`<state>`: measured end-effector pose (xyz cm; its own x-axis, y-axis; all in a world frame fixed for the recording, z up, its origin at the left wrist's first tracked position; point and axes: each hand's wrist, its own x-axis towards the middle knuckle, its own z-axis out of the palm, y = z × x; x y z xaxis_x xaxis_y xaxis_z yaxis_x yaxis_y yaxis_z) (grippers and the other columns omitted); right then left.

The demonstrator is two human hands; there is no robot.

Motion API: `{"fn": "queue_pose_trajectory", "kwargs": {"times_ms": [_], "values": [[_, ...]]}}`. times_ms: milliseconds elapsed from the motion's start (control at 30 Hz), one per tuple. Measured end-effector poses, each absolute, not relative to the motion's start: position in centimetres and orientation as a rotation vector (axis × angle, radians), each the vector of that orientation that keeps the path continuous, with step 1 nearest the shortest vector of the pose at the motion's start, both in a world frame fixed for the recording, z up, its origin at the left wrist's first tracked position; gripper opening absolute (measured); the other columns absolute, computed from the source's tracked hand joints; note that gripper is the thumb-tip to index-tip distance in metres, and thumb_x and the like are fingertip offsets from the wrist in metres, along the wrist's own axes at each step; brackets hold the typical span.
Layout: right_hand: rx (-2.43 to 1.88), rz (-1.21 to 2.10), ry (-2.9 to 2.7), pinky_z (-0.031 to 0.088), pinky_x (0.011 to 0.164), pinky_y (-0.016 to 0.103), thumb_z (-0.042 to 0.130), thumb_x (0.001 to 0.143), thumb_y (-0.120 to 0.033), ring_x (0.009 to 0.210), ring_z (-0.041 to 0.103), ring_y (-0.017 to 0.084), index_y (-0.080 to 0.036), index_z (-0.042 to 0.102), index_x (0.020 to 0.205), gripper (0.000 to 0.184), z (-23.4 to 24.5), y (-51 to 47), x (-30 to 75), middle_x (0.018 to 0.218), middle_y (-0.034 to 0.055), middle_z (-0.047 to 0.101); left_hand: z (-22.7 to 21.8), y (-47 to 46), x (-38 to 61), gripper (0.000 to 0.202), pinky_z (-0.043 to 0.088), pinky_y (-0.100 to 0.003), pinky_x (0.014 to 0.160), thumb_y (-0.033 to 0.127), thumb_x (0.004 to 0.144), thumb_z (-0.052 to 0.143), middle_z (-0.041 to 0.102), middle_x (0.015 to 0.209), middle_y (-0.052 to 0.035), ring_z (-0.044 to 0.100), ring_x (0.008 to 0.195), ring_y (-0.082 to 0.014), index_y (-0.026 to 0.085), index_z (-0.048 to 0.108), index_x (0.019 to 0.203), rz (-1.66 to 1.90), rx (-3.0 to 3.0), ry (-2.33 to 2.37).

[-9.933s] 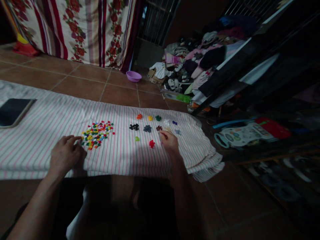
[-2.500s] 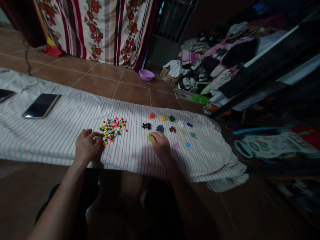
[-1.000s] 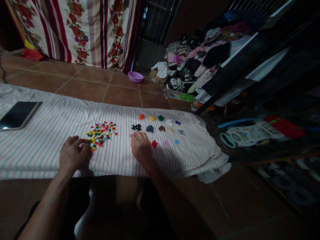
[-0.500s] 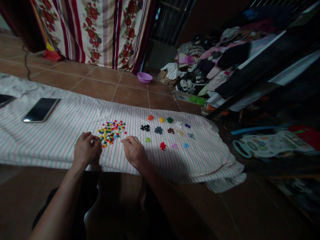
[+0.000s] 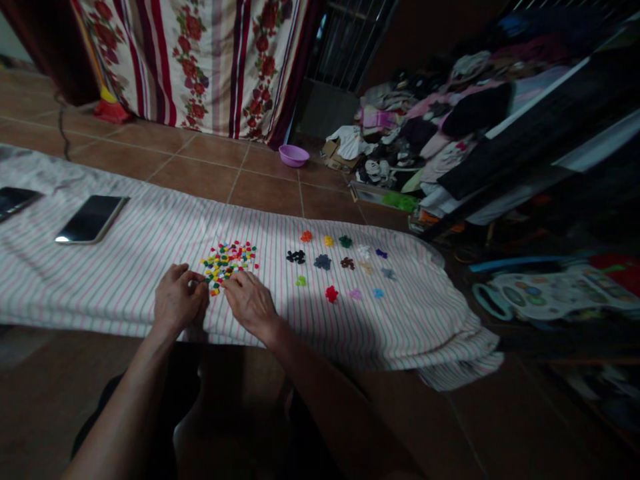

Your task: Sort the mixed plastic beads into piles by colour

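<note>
A mixed pile of tiny coloured pieces (image 5: 227, 260) lies on the striped cloth (image 5: 150, 267). At its left edge is my left hand (image 5: 181, 297), fingers curled and thumb and fingertips close together; whatever they hold is too small to make out. My right hand (image 5: 250, 301) reaches over the pile's lower right side with its fingers pinched together, their tips partly hidden. To the right are small single-colour heaps, among them black pieces (image 5: 296, 257), grey pieces (image 5: 323, 262), red pieces (image 5: 331, 294), lime green pieces (image 5: 301, 281) and orange pieces (image 5: 306, 237).
A phone (image 5: 93, 219) lies on the cloth to the left, with another dark device (image 5: 16, 201) beyond it. Past the cloth, a purple basin (image 5: 294, 156) stands on the tiled floor. Heaped clothes (image 5: 415, 127) and a white toy panel (image 5: 535, 293) are at the right.
My right hand has moved left from beside the mixed pile to its lower right edge. My left hand stays by the pile, and the whole view has shifted slightly.
</note>
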<state>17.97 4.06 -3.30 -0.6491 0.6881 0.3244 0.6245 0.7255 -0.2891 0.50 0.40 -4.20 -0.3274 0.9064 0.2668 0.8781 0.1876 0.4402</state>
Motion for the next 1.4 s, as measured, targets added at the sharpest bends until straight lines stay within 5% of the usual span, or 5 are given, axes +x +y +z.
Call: {"fn": "queue_pose_trajectory", "kwargs": {"times_ms": [833,1133,1400], "values": [[-1.017,0.174,-2.560,0.048,0.088,0.032,0.045,0.093,-0.017,0.097,0.054,0.019,-0.020,0.059,0.103,0.017,-3.6,4.0,18.4,0.099,0.0041,0.060,-3.6,0.4,0.6,0.025,0.045,-0.051,0.100,0.026,0.083,0.045,0.058,0.126,-0.0192,0.053,0.122,-0.0337,0.015,0.066,0.089,1.020,1.474,2.512],[-0.990,0.261,-2.597,0.047,0.091,0.031,0.049,0.090,-0.017,0.097,0.055,0.018,-0.020,0.059,0.105,0.018,-2.5,3.5,19.7,0.102,0.0035,0.061,-3.4,0.8,-0.8,0.029,0.050,-0.051,0.080,0.020,0.081,0.046,0.065,0.095,-0.0182,0.056,0.105,-0.0372,0.010,0.071,0.092,0.815,1.553,2.813],[-0.994,0.269,-2.595,0.048,0.086,0.028,0.048,0.090,-0.015,0.092,0.056,0.017,-0.021,0.059,0.101,0.016,-2.4,2.9,20.8,0.097,0.0032,0.059,-3.6,0.5,1.0,0.033,0.045,-0.054,0.087,0.018,0.082,0.043,0.065,0.109,-0.0282,0.055,0.114,-0.0397,0.003,0.065,0.101,0.828,1.614,2.880]]}}
